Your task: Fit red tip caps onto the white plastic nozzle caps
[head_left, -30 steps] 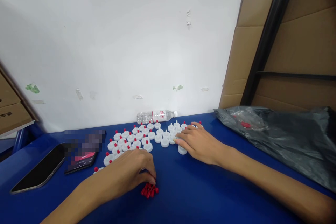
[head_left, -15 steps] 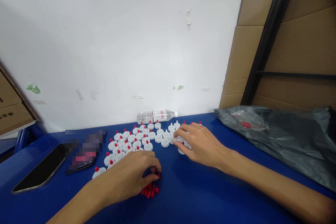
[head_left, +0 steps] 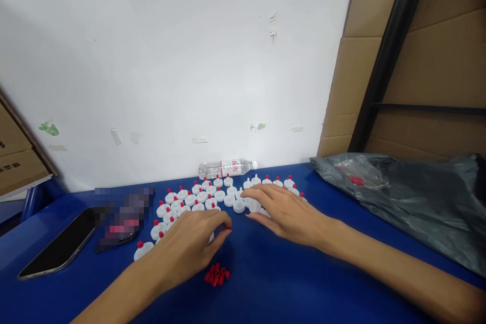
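My left hand (head_left: pixel 197 235) is closed in a pinch, with a small red cap (head_left: pixel 230 228) just showing at its fingertips. My right hand (head_left: pixel 283 207) is curled around a white nozzle lid (head_left: pixel 253 206), thumb on the near side and fingers over the far side; the palm hides part of it. Beside it stand several white lids (head_left: pixel 239 206) with bare nozzles. Below my left hand lies a small pile of red caps (head_left: pixel 217 275). Several white lids with red caps on their nozzles (head_left: pixel 190 199) are grouped on the left, and others (head_left: pixel 288 182) stand behind my right hand.
A clear plastic bottle (head_left: pixel 228 168) lies against the wall. At left are a phone (head_left: pixel 56 245) and a dark, partly blurred item (head_left: pixel 127 217). A dark plastic bag (head_left: pixel 410 197) covers the right side, with a clear bag of red pieces (head_left: pixel 357 180) on it. Cardboard (head_left: pixel 353 71) stands behind.
My left hand has lifted up from the red cap pile, bringing a red cap in its pinch. My right hand has shifted slightly left and its fingers have spread around a white lid.
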